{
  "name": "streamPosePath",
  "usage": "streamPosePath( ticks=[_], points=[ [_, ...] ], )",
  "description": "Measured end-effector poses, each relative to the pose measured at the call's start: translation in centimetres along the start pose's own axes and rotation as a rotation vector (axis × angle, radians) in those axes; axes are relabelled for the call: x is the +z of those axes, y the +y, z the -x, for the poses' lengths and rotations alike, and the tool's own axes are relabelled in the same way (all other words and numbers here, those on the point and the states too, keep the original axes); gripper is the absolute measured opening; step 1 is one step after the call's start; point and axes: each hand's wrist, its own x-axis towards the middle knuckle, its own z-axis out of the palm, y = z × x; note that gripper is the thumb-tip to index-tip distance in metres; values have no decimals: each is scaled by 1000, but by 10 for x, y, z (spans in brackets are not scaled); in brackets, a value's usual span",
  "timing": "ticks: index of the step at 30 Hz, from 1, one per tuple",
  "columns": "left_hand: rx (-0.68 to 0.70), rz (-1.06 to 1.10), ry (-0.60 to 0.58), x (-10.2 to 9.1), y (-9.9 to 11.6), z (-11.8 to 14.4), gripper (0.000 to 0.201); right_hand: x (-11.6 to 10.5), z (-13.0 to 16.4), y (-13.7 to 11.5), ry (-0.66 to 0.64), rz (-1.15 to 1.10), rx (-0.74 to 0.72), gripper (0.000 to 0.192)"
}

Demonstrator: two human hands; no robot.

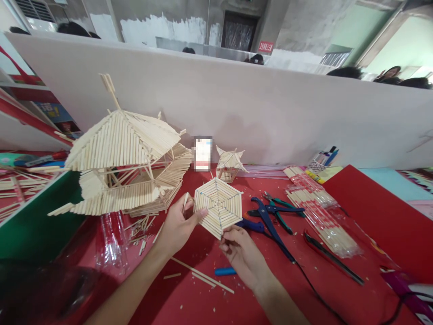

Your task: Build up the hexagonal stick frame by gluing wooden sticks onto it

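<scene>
A flat six-sided panel of short wooden sticks [218, 205], laid in nested rings, is held up over the red tabletop. My left hand [181, 223] grips its left edge, thumb on the face; a short stick also shows by the fingers. At the lower corner, my right hand [238, 246] pinches the panel between thumb and fingers. Behind to the left stands a large pavilion model built of sticks [125, 158]. A much smaller stick pavilion [230, 163] is just beyond the panel, beside an upright screen [203, 153] that is blurred out.
Right of my hands lie blue cutters [270, 221], green-handled pliers [280, 216] and a black tool [333, 257]. Bagged sticks [324, 221] and a pen holder [318, 164] sit farther right. Loose sticks [203, 273] and a blue tube [225, 271] lie in front. A white partition [270, 108] stands behind.
</scene>
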Motion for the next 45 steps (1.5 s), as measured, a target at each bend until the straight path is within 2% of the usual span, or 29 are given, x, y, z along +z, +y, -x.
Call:
streamPosePath(
  ticks=[5,9,15,21,27,31,37,41,45],
  points=[
    [16,-38,11,-4,-3,-1,43,1,1,-6,-36,72,-29,26],
    [36,-86,42,-3,1,-1,40,4,1,-7,-8,121,-73,31],
    [55,-186,75,-1,5,2,40,2,-4,-5,73,271,-181,23],
    [72,-231,110,-3,9,2,40,0,-5,-6,17,351,-211,20],
    [63,-247,73,0,10,4,39,0,-10,-3,84,417,-266,10],
    [55,-233,70,0,7,4,39,0,-11,0,59,419,-257,10],
    [11,-59,104,-2,11,-1,42,2,-5,-4,-42,209,-184,20],
    [25,-95,138,-3,17,-3,42,0,-3,-8,-74,308,-183,27],
    [69,-186,120,-5,12,-2,40,-3,-6,-8,-47,408,-185,26]
  ],
)
